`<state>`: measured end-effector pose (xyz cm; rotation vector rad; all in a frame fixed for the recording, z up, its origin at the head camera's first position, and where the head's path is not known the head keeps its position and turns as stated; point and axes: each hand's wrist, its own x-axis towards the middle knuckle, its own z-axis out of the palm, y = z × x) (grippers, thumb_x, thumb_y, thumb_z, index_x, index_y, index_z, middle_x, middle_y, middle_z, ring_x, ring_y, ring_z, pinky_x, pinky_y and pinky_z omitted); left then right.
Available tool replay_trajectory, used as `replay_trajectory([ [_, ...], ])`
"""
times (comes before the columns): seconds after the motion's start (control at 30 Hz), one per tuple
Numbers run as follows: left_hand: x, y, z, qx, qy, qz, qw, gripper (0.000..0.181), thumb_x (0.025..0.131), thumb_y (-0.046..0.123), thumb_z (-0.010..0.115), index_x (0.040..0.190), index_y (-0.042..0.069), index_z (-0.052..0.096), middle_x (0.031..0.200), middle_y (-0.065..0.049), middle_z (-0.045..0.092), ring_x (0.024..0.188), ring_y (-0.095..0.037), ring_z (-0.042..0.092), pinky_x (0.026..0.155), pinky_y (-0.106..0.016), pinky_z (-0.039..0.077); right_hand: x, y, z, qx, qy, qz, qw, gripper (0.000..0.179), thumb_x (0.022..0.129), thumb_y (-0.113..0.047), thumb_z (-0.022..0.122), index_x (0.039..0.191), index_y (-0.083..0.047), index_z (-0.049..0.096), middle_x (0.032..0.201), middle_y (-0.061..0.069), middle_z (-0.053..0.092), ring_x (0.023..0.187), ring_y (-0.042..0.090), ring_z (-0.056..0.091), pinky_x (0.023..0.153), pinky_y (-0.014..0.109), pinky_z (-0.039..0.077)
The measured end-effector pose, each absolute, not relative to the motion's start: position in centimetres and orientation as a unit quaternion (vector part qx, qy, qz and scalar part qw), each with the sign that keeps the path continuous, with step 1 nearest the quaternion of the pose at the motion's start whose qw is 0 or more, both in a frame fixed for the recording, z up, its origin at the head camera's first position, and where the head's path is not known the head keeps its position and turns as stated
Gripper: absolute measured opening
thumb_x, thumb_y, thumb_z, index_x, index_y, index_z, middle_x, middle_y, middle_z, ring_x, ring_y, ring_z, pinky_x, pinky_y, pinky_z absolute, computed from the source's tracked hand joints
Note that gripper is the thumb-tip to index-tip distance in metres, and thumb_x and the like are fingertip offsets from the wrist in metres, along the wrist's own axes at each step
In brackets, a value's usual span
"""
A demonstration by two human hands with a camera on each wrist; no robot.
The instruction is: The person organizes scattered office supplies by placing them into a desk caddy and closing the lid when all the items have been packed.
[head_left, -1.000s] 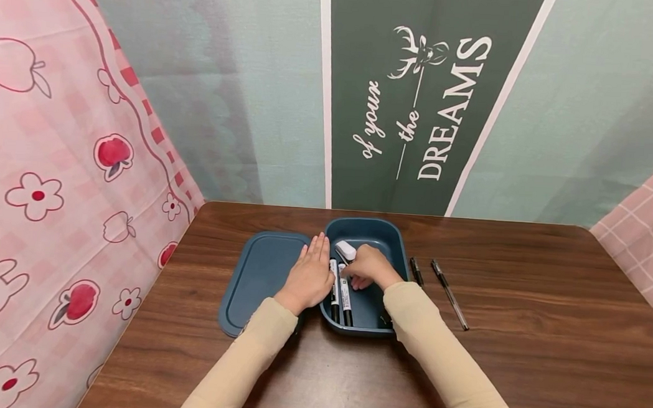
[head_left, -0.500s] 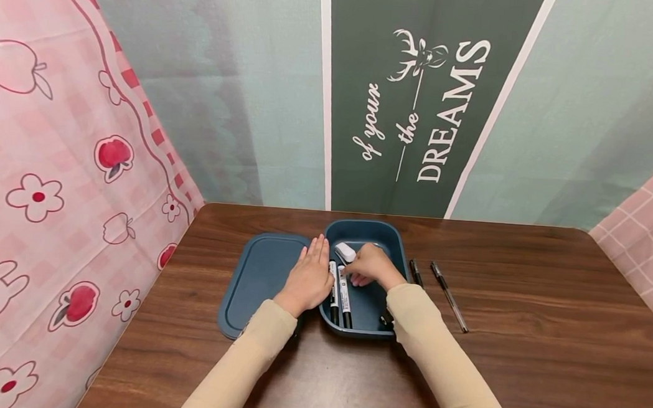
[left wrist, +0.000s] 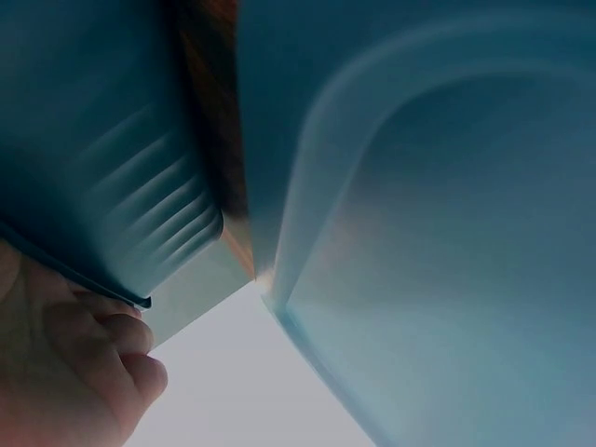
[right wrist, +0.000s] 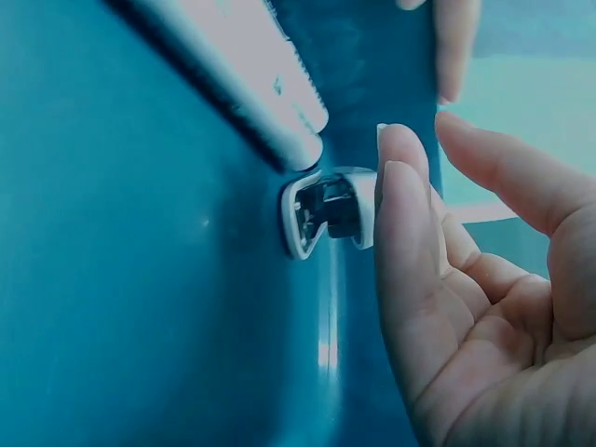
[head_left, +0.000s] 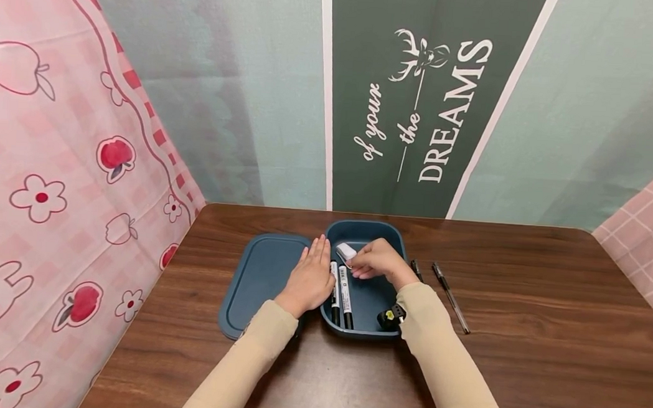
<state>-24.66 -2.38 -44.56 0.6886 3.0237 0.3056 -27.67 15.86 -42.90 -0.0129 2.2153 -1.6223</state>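
A blue open box (head_left: 373, 302) stands on the wooden table. My left hand (head_left: 307, 279) lies along its left rim with the fingers straight, the thumb side toward the box. In the left wrist view those fingers (left wrist: 93, 358) are right at the lip, by the ribbed outer wall. Inside the box a small white stapler (head_left: 347, 251) lies at the back left. My right hand (head_left: 378, 259) is just right of it; in the right wrist view its fingertips are beside the stapler (right wrist: 296, 219), thumb apart. Two white-and-black markers (head_left: 346, 297) lie side by side along the left inner wall.
A blue lid (head_left: 262, 281) lies flat left of the box, partly under my left arm. Right of the box are a clear-barrelled black pen (head_left: 451, 297) and another black pen (head_left: 416, 270), partly covered by the right sleeve. A hanging cloth (head_left: 243, 99) stands behind the table.
My right hand has drawn slightly to the right, away from the stapler's middle, and more of the box floor shows. The left hand and the markers stay in place.
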Motion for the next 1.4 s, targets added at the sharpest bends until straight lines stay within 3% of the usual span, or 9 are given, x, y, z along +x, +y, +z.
replay_trajectory([
  [0.53,-24.5,-2.2,-44.8,0.225,0.968,0.110,0.006,0.062,0.097,0.019,0.041,0.148,-0.006,0.017,0.155,-0.019,0.012,0.143,-0.029,0.011,0.114,-0.040,0.012,-27.8,17.3,-42.7,0.019,0.675,-0.700,0.233,0.021,0.089,-0.003,0.061,0.104,0.012,0.060,0.071,0.005,0.068,0.063,0.011,0.067,0.064,0.025,0.055],
  [0.63,-24.5,-2.2,-44.9,0.227,0.967,0.112,0.004,0.062,0.096,0.019,0.040,0.147,-0.006,0.017,0.155,-0.019,0.012,0.143,-0.029,0.012,0.114,-0.040,0.012,-27.7,17.7,-42.5,0.023,0.638,-0.731,0.240,0.012,0.091,-0.003,0.058,0.096,0.005,0.067,0.073,0.005,0.069,0.065,0.011,0.067,0.067,0.025,0.055],
  [0.77,-24.5,-2.2,-44.8,0.228,0.967,0.114,0.006,0.062,0.096,0.019,0.041,0.147,-0.007,0.017,0.155,-0.019,0.012,0.143,-0.029,0.012,0.114,-0.041,0.012,-27.5,18.4,-42.0,0.032,0.586,-0.772,0.244,0.024,0.094,-0.002,0.053,0.080,-0.007,0.073,0.076,0.005,0.069,0.068,0.012,0.068,0.069,0.024,0.055],
  [1.07,-24.3,-2.5,-44.7,0.227,0.967,0.115,0.008,0.061,0.096,0.018,0.040,0.147,-0.007,0.017,0.155,-0.020,0.012,0.143,-0.029,0.010,0.114,-0.040,0.012,-27.0,20.8,-39.9,0.000,0.511,-0.826,0.238,0.035,0.098,-0.001,0.043,0.082,-0.006,0.073,0.079,0.005,0.069,0.071,0.011,0.067,0.070,0.022,0.054],
  [1.4,-24.5,-2.6,-44.4,0.230,0.966,0.117,0.006,0.061,0.097,0.018,0.040,0.147,-0.007,0.016,0.155,-0.020,0.011,0.143,-0.029,0.010,0.114,-0.041,0.012,-26.5,24.3,-38.4,0.009,0.496,-0.839,0.223,0.032,0.098,0.000,0.044,0.084,-0.002,0.073,0.079,0.007,0.070,0.071,0.012,0.067,0.068,0.021,0.054],
])
